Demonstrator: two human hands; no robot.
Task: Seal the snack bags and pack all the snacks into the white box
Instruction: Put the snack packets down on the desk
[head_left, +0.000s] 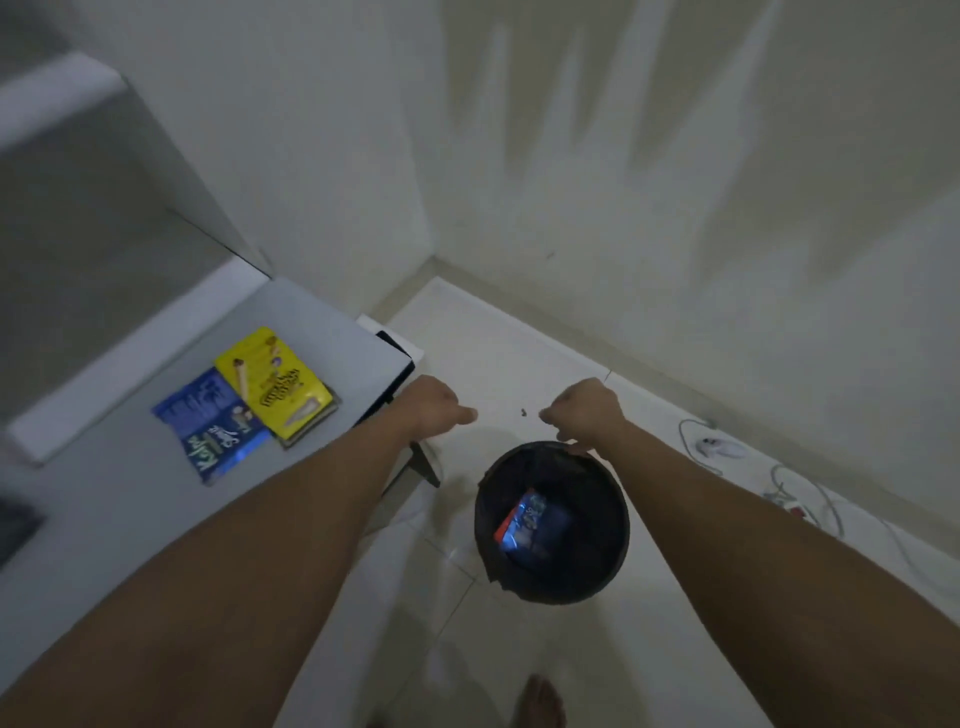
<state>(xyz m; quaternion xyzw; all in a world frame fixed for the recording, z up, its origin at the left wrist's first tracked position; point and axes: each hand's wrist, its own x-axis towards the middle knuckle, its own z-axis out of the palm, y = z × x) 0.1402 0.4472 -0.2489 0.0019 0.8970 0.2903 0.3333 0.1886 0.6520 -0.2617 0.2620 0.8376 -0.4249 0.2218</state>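
A yellow snack bag (278, 383) lies on the grey table (104, 509), partly over a blue snack bag (215, 423) to its left. Both of my arms reach forward past the table's right edge. My left hand (434, 408) is curled into a loose fist and holds nothing that I can see. My right hand (584, 410) is curled too, just above the far rim of a black bin (551, 522) on the floor. A shiny blue and red wrapper (524, 522) lies inside the bin. No white box shows clearly.
White walls meet in a corner ahead. White cables and a power strip (779, 499) trail along the floor at the right. A small dark crumb (522, 412) lies on the tiles between my hands. My bare foot (540, 701) is at the bottom edge.
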